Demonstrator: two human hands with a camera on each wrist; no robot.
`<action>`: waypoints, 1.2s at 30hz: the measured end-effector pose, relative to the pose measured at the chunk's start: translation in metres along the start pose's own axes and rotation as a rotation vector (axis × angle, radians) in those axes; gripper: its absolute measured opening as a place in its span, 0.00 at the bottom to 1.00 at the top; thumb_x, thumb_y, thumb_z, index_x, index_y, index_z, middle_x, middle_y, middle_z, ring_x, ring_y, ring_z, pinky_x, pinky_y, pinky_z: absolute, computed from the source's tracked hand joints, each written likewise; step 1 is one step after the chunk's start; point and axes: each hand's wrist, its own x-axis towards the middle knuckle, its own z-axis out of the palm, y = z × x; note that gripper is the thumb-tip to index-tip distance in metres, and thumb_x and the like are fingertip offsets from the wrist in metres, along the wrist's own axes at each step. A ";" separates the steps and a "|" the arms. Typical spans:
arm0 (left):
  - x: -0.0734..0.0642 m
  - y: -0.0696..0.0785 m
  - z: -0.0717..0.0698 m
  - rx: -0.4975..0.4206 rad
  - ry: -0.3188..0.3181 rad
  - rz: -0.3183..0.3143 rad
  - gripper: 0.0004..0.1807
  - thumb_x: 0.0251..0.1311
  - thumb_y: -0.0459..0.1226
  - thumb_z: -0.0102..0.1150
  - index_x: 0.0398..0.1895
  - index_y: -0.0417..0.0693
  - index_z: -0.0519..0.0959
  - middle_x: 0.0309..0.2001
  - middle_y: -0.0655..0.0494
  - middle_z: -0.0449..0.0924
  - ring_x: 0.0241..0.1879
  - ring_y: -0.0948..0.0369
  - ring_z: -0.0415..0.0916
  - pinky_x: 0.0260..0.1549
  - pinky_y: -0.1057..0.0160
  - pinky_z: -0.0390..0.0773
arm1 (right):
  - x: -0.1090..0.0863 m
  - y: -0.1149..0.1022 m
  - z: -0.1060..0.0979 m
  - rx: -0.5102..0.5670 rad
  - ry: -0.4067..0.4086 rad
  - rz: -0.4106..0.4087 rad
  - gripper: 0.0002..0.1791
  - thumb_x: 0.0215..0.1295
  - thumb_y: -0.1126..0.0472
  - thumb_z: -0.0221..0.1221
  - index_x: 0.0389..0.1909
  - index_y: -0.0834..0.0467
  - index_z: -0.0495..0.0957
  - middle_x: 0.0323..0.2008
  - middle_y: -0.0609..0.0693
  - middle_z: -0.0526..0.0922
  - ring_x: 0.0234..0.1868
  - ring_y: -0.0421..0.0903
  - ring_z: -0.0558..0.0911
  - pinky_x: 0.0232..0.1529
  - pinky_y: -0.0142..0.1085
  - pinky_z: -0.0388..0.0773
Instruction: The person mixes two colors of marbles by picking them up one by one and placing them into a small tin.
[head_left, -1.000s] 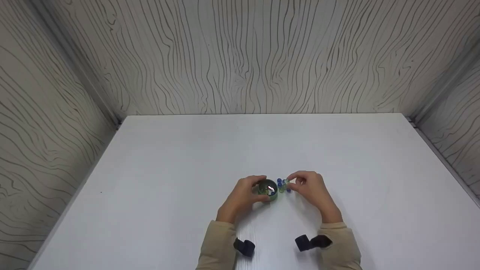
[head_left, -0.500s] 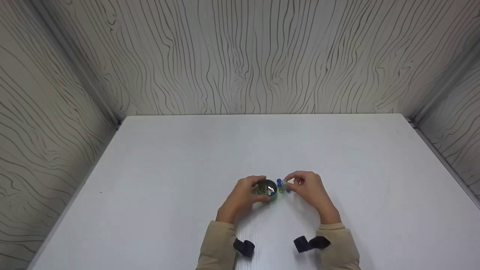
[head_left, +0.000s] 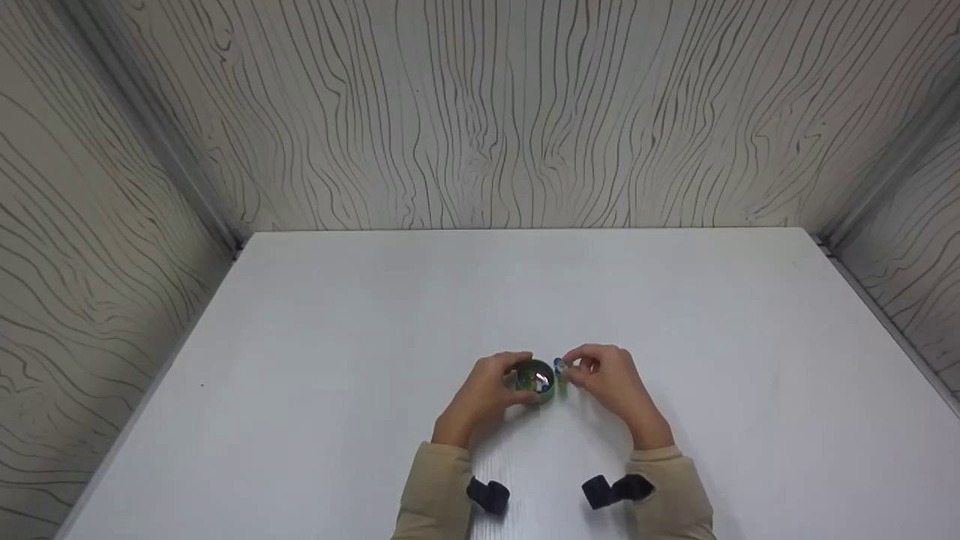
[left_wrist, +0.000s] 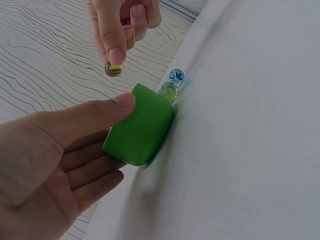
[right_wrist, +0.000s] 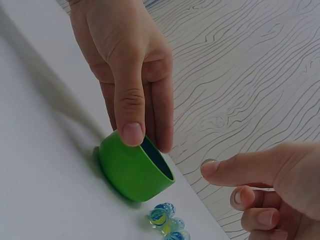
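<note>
A small green bowl point(left_wrist: 142, 127) stands on the white table, and inside it some marbles show faintly in the head view. My left hand point(head_left: 484, 388) grips its sides between thumb and fingers. Just right of the bowl, my right hand point(head_left: 611, 377) pinches a clear glass marble point(left_wrist: 113, 69) with a yellow streak, held above the table and apart from the bowl. Several glass marbles point(right_wrist: 159, 217) with blue and yellow swirls lie close together beside the bowl. In the head view, my right fingers partly cover that cluster.
The white table point(head_left: 360, 315) reaches back to a panel wall point(head_left: 480, 112) with wavy wood-grain lines. More patterned panels stand at the left and right. Dark straps with small blocks point(head_left: 491, 497) sit on both sleeves.
My right hand has shifted left toward the bowl with the pinched marble, now covering more of the loose marbles. The left hand and the bowl have stayed in place.
</note>
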 end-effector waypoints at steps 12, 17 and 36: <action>0.001 0.001 0.001 0.000 0.006 -0.001 0.31 0.52 0.35 0.70 0.61 0.38 0.73 0.59 0.42 0.78 0.61 0.49 0.75 0.64 0.53 0.76 | 0.002 -0.001 0.006 -0.018 -0.036 0.006 0.07 0.54 0.68 0.66 0.35 0.60 0.85 0.19 0.48 0.75 0.24 0.39 0.67 0.22 0.25 0.62; 0.002 0.002 0.001 -0.004 0.010 0.024 0.31 0.52 0.34 0.70 0.61 0.36 0.73 0.59 0.41 0.78 0.61 0.49 0.76 0.64 0.53 0.76 | 0.002 0.000 0.007 -0.028 -0.036 -0.007 0.07 0.53 0.68 0.66 0.35 0.60 0.86 0.20 0.49 0.76 0.24 0.38 0.67 0.22 0.25 0.62; 0.000 0.002 0.000 -0.004 0.001 0.015 0.32 0.52 0.36 0.70 0.61 0.38 0.73 0.59 0.42 0.78 0.61 0.49 0.76 0.63 0.54 0.77 | 0.003 0.001 0.019 -0.019 -0.052 -0.016 0.07 0.51 0.68 0.68 0.33 0.62 0.86 0.18 0.48 0.75 0.22 0.38 0.66 0.22 0.25 0.61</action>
